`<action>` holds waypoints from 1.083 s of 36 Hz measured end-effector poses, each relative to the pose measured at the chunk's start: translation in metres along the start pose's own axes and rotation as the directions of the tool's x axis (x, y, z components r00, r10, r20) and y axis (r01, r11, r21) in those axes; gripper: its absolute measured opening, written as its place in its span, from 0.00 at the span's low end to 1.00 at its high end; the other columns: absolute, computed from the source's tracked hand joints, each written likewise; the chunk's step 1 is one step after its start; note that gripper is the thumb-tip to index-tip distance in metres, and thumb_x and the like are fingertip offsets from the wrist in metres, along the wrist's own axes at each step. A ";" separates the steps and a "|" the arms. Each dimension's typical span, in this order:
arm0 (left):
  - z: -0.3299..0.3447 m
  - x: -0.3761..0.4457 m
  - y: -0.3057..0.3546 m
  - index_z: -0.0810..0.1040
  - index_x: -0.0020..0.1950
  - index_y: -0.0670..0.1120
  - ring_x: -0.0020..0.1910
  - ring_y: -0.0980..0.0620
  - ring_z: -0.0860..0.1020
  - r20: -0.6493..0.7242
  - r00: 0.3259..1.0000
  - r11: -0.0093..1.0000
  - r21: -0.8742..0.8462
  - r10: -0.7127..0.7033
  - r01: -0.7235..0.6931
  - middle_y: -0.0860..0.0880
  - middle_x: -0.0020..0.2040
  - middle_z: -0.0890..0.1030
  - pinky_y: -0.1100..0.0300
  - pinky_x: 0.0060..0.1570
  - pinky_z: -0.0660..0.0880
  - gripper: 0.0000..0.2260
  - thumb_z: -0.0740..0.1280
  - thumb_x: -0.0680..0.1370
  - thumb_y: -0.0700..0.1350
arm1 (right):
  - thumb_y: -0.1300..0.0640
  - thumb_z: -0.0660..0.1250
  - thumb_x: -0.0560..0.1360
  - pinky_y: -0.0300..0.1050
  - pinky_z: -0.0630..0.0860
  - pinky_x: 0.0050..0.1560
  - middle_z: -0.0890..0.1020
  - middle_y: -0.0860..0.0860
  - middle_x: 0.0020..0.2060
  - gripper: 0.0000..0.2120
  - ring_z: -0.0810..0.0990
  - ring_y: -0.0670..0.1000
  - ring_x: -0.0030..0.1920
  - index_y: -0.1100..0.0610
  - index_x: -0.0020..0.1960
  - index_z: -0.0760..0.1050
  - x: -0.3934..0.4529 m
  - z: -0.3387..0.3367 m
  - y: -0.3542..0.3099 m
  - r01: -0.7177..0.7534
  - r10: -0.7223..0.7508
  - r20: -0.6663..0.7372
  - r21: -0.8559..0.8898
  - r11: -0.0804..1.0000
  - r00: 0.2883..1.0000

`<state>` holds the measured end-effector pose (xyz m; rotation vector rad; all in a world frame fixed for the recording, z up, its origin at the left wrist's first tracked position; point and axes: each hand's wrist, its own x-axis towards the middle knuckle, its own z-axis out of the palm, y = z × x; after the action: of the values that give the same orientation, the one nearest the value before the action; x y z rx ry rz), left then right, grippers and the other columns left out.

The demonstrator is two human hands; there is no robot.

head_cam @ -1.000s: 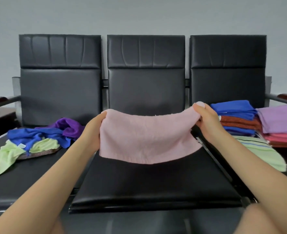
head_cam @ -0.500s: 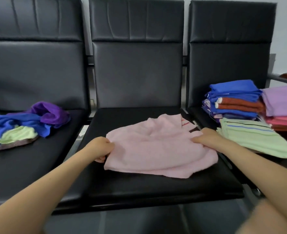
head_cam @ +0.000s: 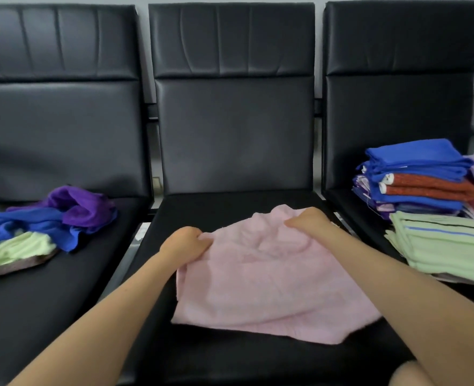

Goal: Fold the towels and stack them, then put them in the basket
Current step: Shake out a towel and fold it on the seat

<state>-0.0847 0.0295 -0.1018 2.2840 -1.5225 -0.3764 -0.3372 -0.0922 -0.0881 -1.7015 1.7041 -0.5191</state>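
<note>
No legible writing shows; the left hand (head_cam: 185, 242) and right hand (head_cam: 308, 220) each pinch the far edge of the pale pink terry towel (head_cam: 269, 277).

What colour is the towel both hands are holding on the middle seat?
Pale pink, plain with no stripes; the towel shows clearly in the head view.

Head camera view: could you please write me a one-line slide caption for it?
Both hands, left and right, grip a pink towel on the middle seat, between unfolded towels and folded stacks.
</note>
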 end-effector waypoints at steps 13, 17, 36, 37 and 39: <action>-0.062 -0.033 0.012 0.77 0.51 0.45 0.43 0.53 0.72 -0.407 0.878 0.522 -0.821 -0.253 -0.230 0.51 0.44 0.77 0.58 0.43 0.70 0.10 0.62 0.79 0.50 | 0.48 0.66 0.74 0.47 0.66 0.43 0.72 0.50 0.36 0.09 0.69 0.51 0.40 0.52 0.40 0.75 -0.050 -0.027 -0.030 0.365 -0.245 -0.271 0.674 0.643 0.931; -0.064 -0.050 0.012 0.78 0.49 0.44 0.43 0.52 0.73 -0.372 0.911 0.511 -0.826 -0.179 -0.237 0.50 0.45 0.77 0.57 0.45 0.71 0.10 0.65 0.78 0.51 | 0.53 0.66 0.76 0.43 0.66 0.39 0.73 0.49 0.36 0.09 0.70 0.48 0.39 0.52 0.38 0.75 -0.069 -0.036 -0.020 0.347 -0.266 -0.225 0.682 0.644 0.937; -0.037 -0.068 -0.014 0.83 0.42 0.43 0.44 0.48 0.79 -0.069 0.997 0.984 -0.178 -0.028 0.015 0.48 0.40 0.83 0.61 0.39 0.70 0.22 0.59 0.80 0.57 | 0.43 0.70 0.73 0.48 0.75 0.51 0.80 0.49 0.50 0.18 0.79 0.52 0.51 0.55 0.56 0.76 -0.067 -0.016 0.017 0.311 -0.317 -0.055 -0.089 0.946 0.947; -0.036 -0.064 -0.013 0.81 0.44 0.41 0.44 0.47 0.79 -0.080 0.996 0.985 -0.168 -0.043 0.029 0.48 0.40 0.82 0.60 0.38 0.70 0.21 0.59 0.80 0.57 | 0.41 0.70 0.72 0.47 0.74 0.52 0.78 0.50 0.54 0.24 0.78 0.52 0.55 0.55 0.61 0.74 -0.065 -0.013 0.016 0.282 -0.287 -0.048 -0.094 0.955 0.957; -0.032 -0.055 -0.010 0.78 0.41 0.42 0.38 0.48 0.78 -0.047 0.996 0.991 -0.120 -0.070 0.064 0.48 0.36 0.80 0.59 0.35 0.69 0.21 0.61 0.78 0.59 | 0.41 0.71 0.71 0.45 0.73 0.49 0.78 0.49 0.56 0.24 0.78 0.51 0.55 0.55 0.60 0.75 -0.060 -0.009 0.013 0.229 -0.230 -0.002 -0.111 0.967 0.973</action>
<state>-0.0844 0.0888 -0.0762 2.2390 -1.3639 -0.4128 -0.3570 -0.0335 -0.0805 -1.9934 1.5792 -0.5520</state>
